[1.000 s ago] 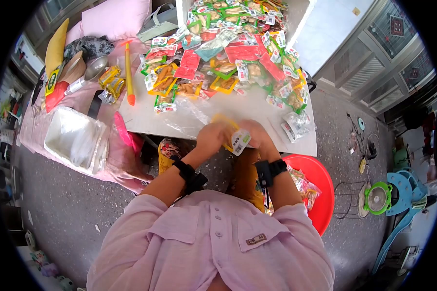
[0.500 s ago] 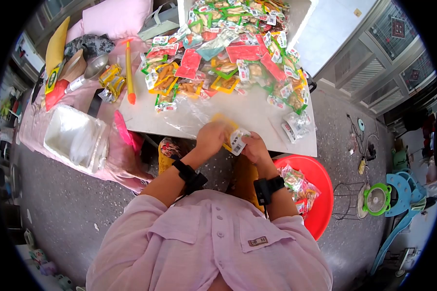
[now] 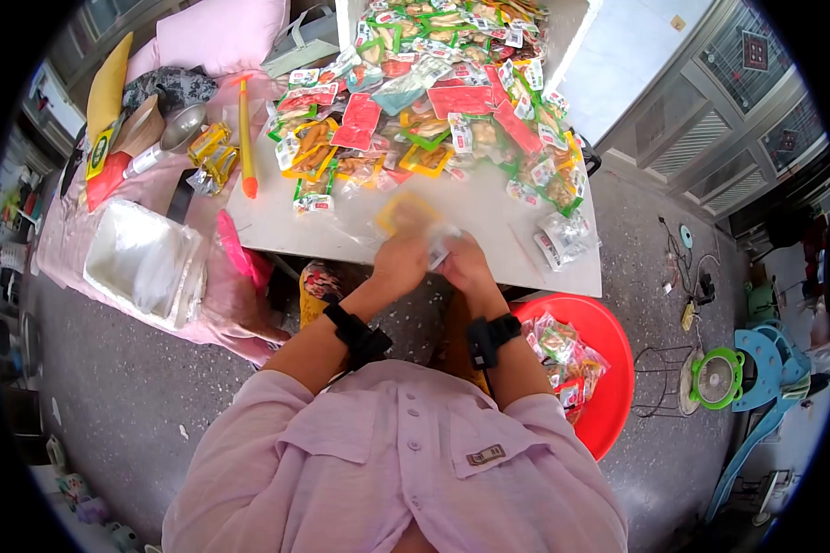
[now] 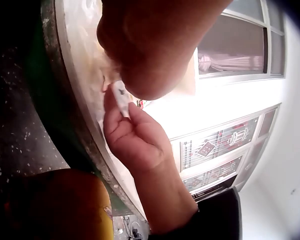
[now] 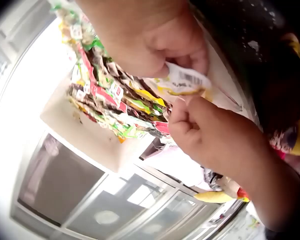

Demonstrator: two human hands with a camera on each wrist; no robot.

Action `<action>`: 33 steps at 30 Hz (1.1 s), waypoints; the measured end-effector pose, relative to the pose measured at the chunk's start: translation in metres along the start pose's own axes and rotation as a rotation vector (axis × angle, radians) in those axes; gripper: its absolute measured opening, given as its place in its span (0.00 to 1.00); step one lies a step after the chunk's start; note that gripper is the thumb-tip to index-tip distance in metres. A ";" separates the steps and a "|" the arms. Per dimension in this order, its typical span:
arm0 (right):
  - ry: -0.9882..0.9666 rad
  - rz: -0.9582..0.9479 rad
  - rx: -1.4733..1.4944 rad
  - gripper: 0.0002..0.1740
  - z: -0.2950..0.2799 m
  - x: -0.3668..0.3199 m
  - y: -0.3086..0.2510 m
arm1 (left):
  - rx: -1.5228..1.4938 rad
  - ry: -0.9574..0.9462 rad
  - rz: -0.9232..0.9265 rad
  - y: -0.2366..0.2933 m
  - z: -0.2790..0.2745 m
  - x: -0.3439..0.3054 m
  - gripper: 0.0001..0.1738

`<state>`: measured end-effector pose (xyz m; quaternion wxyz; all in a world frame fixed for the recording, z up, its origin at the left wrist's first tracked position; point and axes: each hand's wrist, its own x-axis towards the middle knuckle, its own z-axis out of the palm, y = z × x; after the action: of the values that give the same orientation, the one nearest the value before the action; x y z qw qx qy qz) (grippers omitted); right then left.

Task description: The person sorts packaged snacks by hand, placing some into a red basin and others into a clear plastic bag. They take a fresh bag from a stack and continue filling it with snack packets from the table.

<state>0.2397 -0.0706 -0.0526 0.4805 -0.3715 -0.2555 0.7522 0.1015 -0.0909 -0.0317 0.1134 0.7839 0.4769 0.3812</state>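
In the head view a yellow and white packet (image 3: 408, 214), blurred, is held between two hands at the table's front edge. The left hand (image 3: 402, 264) grips its yellow part with curled fingers. The right hand (image 3: 466, 262) pinches the white end. The right wrist view shows the white label with a barcode (image 5: 188, 79) in the right hand (image 5: 162, 40), with the left hand (image 5: 217, 132) close beside it. From the left wrist, the right hand (image 4: 137, 137) has thumb and finger on the white end (image 4: 122, 99). Beyond the hands lies a pile of packets (image 3: 433, 115).
A red basin (image 3: 612, 387) with packets stands right of the person, below the table (image 3: 341, 235). Clear plastic packaging (image 3: 567, 238) lies at the table's right. At left are a white foam tray (image 3: 143, 258) and a yellow stick (image 3: 246, 147); a green fan (image 3: 717, 376) stands far right.
The right hand has moved left, closer to the left hand, after shifting outward half a second ago. The packet's yellow part has swung up and left over the table.
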 end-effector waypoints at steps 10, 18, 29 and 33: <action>0.129 0.044 -0.733 0.09 -0.005 -0.001 -0.016 | 0.053 -0.075 0.038 -0.002 0.006 -0.007 0.04; 0.306 -0.183 -0.226 0.07 0.009 0.000 -0.005 | 0.018 -0.076 -0.006 -0.001 0.002 0.008 0.07; 0.391 -0.482 -0.522 0.07 -0.040 0.011 0.004 | 0.459 0.110 0.133 -0.065 0.021 0.095 0.12; 0.357 -0.440 -0.470 0.07 -0.040 0.010 0.002 | 0.489 0.136 0.195 -0.077 0.032 0.116 0.11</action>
<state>0.2684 -0.0611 -0.0808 0.5692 -0.5335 -0.4073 0.4749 0.1027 0.0521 -0.0389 -0.1485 0.8028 0.4836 0.3156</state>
